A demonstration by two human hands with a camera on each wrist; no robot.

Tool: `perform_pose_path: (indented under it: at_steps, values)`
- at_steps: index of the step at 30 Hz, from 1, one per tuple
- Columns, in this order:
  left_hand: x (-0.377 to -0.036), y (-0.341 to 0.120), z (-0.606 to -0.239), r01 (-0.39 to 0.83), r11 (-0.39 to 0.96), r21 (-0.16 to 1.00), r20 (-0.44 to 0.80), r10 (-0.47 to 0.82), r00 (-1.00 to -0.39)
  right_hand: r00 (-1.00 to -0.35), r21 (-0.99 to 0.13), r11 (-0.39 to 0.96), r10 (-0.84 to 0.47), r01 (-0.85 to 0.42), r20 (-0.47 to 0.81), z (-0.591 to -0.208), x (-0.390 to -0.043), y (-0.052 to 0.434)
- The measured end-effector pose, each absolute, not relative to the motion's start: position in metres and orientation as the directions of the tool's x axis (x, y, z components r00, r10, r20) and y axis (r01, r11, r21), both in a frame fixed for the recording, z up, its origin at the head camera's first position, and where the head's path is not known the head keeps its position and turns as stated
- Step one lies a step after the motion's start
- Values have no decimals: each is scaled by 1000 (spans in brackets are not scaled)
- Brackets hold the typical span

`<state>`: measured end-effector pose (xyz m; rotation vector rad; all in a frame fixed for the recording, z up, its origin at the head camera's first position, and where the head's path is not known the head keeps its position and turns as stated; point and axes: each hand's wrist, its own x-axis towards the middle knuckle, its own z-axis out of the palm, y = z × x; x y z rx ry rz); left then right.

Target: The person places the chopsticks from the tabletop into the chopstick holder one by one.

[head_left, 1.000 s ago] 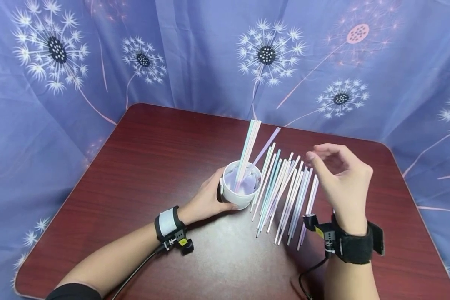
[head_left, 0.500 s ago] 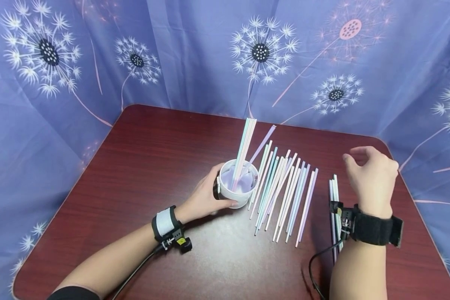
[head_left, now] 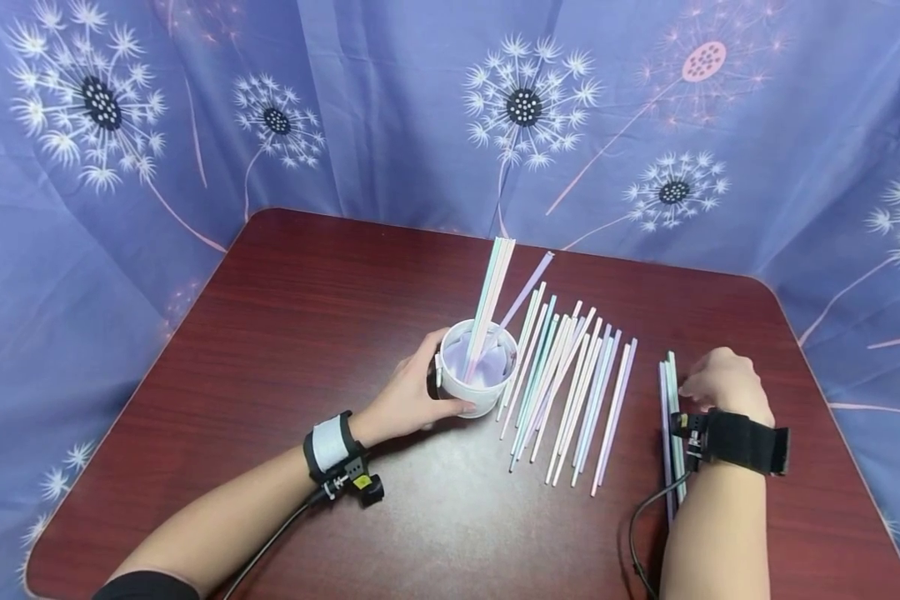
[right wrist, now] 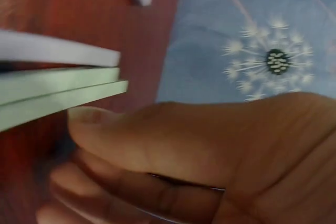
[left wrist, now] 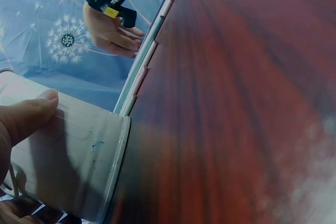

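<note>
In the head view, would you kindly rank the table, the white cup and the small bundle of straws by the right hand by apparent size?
1. Table, by far the largest.
2. White cup, held by the left hand.
3. Small bundle of straws: longer than the cup but much thinner, so this ranking is unsure.

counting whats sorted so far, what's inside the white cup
Inside the white cup, gripped by the left hand, a few pastel straws lean against the rim, above what looks like pale lilac lining. The cup's bottom is hidden.
</note>
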<state>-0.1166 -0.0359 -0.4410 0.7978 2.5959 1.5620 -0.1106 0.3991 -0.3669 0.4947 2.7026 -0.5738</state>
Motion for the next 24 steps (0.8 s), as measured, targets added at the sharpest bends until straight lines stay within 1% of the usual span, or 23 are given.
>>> perform_pose_path:
  at_steps: [3,5,15,21,24]
  values:
    - [-116,-36,-441,414,364,834,243,431,-869,-874,-317,857,262,406,-409,-373,-111,403]
    - [-115,-36,-440,405,362,839,234,433,-871,-873,-334,850,257,409,-414,-375,-111,404]
    - [-117,-36,-442,427,335,840,263,437,-860,-896,-390,847,197,360,-399,-374,-112,400]
    - [-117,-35,-443,427,342,837,260,438,-860,-888,-335,867,224,370,-402,-375,-114,397]
    - [-117,-36,-443,431,342,835,264,437,-860,-883,-362,846,235,392,-407,-376,-115,396]
